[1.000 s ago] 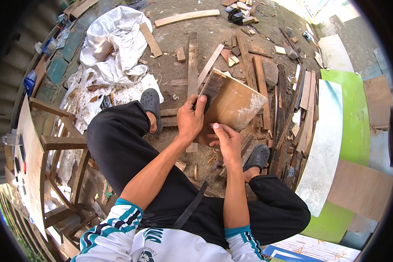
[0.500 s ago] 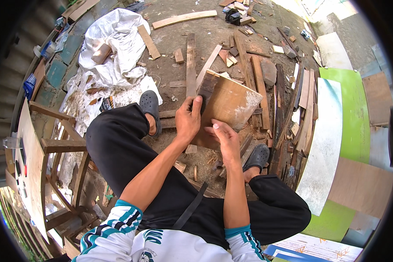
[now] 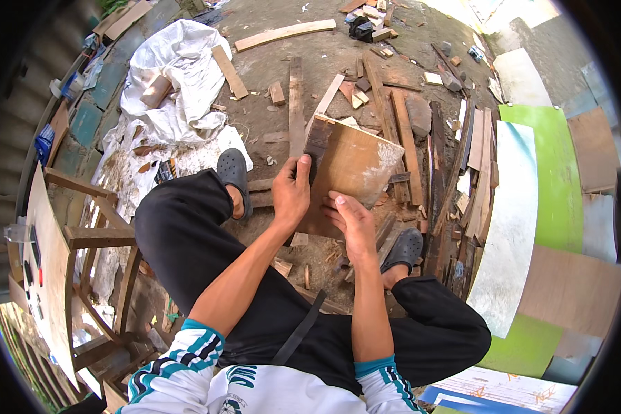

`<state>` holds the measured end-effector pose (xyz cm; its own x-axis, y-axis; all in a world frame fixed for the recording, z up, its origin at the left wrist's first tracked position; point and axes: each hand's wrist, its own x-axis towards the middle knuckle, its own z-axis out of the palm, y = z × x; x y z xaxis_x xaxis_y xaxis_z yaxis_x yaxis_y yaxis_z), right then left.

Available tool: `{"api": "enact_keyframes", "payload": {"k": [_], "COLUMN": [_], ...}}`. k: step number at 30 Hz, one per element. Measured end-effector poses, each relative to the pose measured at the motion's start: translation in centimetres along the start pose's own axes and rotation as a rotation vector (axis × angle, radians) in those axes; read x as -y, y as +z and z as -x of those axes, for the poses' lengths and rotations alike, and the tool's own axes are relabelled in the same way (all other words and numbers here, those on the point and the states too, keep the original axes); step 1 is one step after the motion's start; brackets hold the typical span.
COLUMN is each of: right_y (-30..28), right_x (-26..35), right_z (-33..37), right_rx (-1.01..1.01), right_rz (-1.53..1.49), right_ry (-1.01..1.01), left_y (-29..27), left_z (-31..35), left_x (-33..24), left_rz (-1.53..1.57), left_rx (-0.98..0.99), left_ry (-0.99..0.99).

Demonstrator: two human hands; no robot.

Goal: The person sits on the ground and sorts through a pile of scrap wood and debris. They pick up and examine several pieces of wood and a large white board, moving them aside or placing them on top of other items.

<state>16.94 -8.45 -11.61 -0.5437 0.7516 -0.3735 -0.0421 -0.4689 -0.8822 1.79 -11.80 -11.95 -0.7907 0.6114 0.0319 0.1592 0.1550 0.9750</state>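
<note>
The left hand [image 3: 291, 193] is clamped on the left edge of a brown board [image 3: 352, 172], thumb up along the face and pointing toward the top corner, the other fingers wrapped behind the edge and out of sight. The right hand [image 3: 352, 222] grips the same board at its near, lower edge, thumb on the face and fingers curled under, so both hands are closed on the wood and close together, almost touching at the board's lower left corner. The board stands tilted, its face turned up toward the camera, and nearly all of it reaches up and to the right from the two grips; its far right part is paler, dusty or scuffed, and a darker strip runs down its left side by the left thumb. It is held above the ground between the person's knees, over a patch of chips and offcuts. A dark clog [image 3: 233, 172] sits on the left foot just left of the left hand, and another clog [image 3: 403, 250] on the right foot just right of the right hand. Planks [image 3: 400, 131] lie on the dirt behind the board, with more stacked to the right beside a green panel [image 3: 541, 172]. A white sack [image 3: 176, 76] lies crumpled at upper left, and a wooden frame [image 3: 90, 234] stands at the left, well apart from the hands
</note>
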Motion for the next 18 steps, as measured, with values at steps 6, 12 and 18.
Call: {"api": "enact_keyframes", "payload": {"k": [6,12,18], "right_y": [0.4,-0.9,-2.7], "right_x": [0.8,-1.2,-5.7], "right_z": [0.4,-0.8,-2.1], "right_rx": [-0.079,-0.149,-0.477], "right_rz": [-0.001,0.022,0.88], "right_ry": [0.054,0.084,-0.376], "left_y": [-0.2,0.0,-0.9], "left_z": [-0.4,-0.5,-0.8], "left_x": [1.1,2.9,8.0], "left_rz": [0.004,-0.056,-0.029], "left_rx": [-0.003,0.022,-0.023], "left_ry": [-0.038,-0.239,-0.594]}}
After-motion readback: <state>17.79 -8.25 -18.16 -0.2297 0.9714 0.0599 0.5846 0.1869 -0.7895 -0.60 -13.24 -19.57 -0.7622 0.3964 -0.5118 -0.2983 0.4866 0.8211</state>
